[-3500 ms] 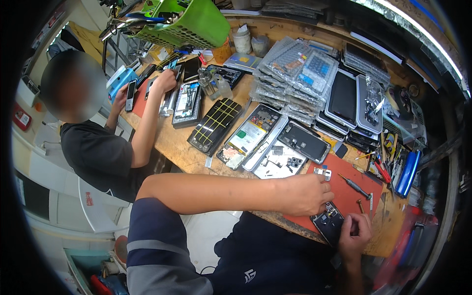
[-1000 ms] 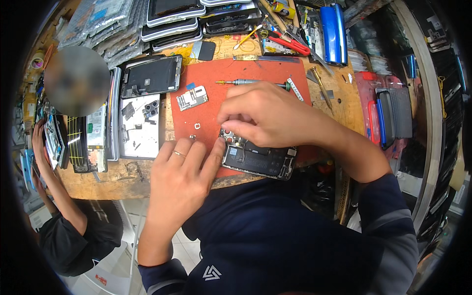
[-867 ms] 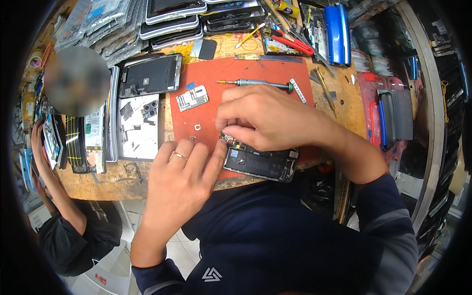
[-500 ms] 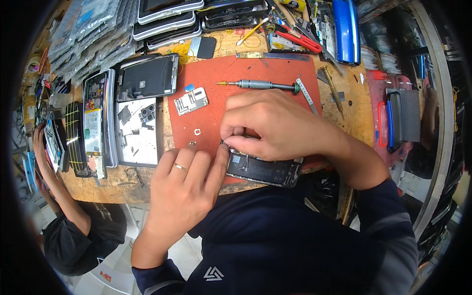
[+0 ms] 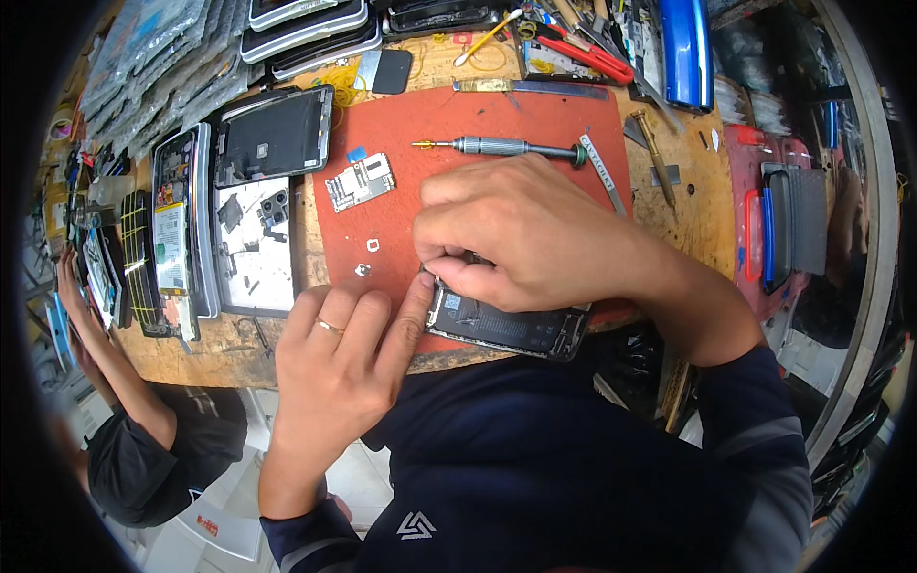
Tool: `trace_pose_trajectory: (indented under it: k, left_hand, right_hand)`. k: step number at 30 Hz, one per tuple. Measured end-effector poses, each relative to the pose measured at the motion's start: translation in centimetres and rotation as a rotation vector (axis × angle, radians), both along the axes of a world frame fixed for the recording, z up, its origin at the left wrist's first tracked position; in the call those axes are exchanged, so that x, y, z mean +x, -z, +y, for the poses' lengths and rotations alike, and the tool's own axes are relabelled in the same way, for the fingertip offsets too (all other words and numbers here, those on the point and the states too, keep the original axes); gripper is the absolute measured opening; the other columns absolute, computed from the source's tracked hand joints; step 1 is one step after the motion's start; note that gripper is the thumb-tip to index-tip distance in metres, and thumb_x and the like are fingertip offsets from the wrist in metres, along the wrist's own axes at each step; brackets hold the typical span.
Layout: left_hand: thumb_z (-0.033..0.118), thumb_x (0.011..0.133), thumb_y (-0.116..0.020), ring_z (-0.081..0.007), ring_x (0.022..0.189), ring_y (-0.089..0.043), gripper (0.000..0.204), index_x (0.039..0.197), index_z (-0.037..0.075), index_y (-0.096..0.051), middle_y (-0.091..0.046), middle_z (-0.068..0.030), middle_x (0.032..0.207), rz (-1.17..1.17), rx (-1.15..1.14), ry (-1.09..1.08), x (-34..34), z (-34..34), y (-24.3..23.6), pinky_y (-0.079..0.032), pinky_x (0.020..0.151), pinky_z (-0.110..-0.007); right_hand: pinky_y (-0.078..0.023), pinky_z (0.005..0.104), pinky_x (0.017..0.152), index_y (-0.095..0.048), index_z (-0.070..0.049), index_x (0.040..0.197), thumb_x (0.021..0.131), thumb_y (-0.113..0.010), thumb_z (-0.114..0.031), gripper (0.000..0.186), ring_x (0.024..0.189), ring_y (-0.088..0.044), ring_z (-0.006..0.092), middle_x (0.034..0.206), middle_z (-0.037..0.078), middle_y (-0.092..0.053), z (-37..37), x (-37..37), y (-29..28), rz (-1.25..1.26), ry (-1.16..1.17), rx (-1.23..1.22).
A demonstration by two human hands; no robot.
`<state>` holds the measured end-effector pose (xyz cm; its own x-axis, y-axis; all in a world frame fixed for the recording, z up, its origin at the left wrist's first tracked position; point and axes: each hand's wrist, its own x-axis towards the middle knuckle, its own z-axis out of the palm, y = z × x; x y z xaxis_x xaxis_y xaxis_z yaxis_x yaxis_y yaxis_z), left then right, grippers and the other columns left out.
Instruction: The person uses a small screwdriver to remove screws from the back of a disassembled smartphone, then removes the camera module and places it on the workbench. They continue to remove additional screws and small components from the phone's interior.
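Note:
An opened phone (image 5: 511, 325) lies at the near edge of a red mat (image 5: 382, 119), its dark battery facing up. My left hand (image 5: 349, 353), with a ring on one finger, is curled beside it. The left index fingertip rests at the phone's upper left corner; the thumb is hidden. My right hand (image 5: 521, 234) reaches over the phone's far side, thumb and index finger pinched together at that same corner. Whatever lies between them is too small or covered to make out. Left of the hands are a logic board (image 5: 360, 183), a small white frame (image 5: 373, 245) and a tiny metal part (image 5: 362, 270).
A precision screwdriver (image 5: 492, 146) lies beyond my right hand, a brass-coloured one (image 5: 655, 158) further right. Opened devices (image 5: 181, 229) and a white tray of small parts (image 5: 255, 248) stand left. Bagged items (image 5: 158, 72) are piled behind. Another person's arm (image 5: 115, 368) shows at far left.
The view has shifted slightly, so the mat and bench items sit a little higher. Both hands stay at the phone's corner, and the tiny metal part beside my left hand shows more fully.

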<state>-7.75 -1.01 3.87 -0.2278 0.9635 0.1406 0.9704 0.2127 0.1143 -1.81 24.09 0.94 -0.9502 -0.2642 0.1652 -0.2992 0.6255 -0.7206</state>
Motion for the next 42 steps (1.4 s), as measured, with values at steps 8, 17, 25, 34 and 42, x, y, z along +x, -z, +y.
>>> trace_pose_trajectory:
  k: [8, 17, 25, 34, 42]
  left_hand:
    - [0.011, 0.076, -0.081, -0.0282, 0.094, -0.068, 0.056, 0.131, 0.003, -0.079, -0.066, -0.0087, 0.098, -0.038, 0.117, -0.019, 0.3, -0.1, 0.7, -0.054, 0.078, -0.043]
    - [0.012, 0.078, -0.079, -0.0277, 0.095, -0.068, 0.054, 0.131, 0.003, -0.078, -0.065, -0.0087, 0.1, -0.001, 0.058, -0.036, 0.5, 0.2, 0.6, -0.054, 0.082, -0.044]
    - [0.014, 0.081, -0.075, -0.0284, 0.098, -0.066, 0.052, 0.133, 0.004, -0.077, -0.062, -0.0093, 0.1, -0.016, 0.013, -0.076, 1.1, 0.7, 0.3, -0.053, 0.083, -0.044]
    - [0.014, 0.08, -0.076, -0.0298, 0.097, -0.065, 0.056, 0.135, 0.003, -0.076, -0.06, -0.0101, 0.099, -0.025, -0.029, -0.109, 1.6, 0.7, 0.2, -0.052, 0.082, -0.044]
    - [0.013, 0.077, -0.077, -0.03, 0.097, -0.065, 0.059, 0.135, 0.002, -0.076, -0.06, -0.0099, 0.097, -0.011, 0.057, -0.084, 1.4, 0.6, 1.1, -0.052, 0.081, -0.044]
  right_hand:
    - [-0.05, 0.0469, 0.068, -0.065, -0.006, 0.085, 0.088, -0.078, -0.012, 0.014, 0.08, -0.066, 0.0334, 0.085, 0.008, -0.062, -0.3, 0.2, 0.0, 0.03, 0.019, 0.002]
    - [-0.05, 0.0442, 0.065, -0.066, -0.004, 0.085, 0.086, -0.079, -0.008, 0.014, 0.074, -0.066, 0.0306, 0.083, 0.008, -0.065, -0.6, 0.3, 0.4, 0.065, 0.057, -0.047]
    - [-0.055, 0.039, 0.067, -0.073, 0.0, 0.094, 0.09, -0.079, -0.007, 0.01, 0.074, -0.07, 0.0258, 0.084, 0.009, -0.067, -0.2, 0.2, 0.2, 0.016, 0.075, -0.133]
    - [-0.053, 0.0417, 0.069, -0.073, -0.002, 0.094, 0.091, -0.075, -0.008, 0.007, 0.073, -0.068, 0.0277, 0.083, 0.009, -0.067, -0.5, -0.3, -0.4, -0.08, 0.121, -0.069]
    - [-0.052, 0.0445, 0.07, -0.068, -0.004, 0.092, 0.085, -0.075, -0.008, 0.011, 0.073, -0.067, 0.0289, 0.082, 0.008, -0.067, -0.5, -0.5, -0.5, -0.149, 0.095, -0.02]
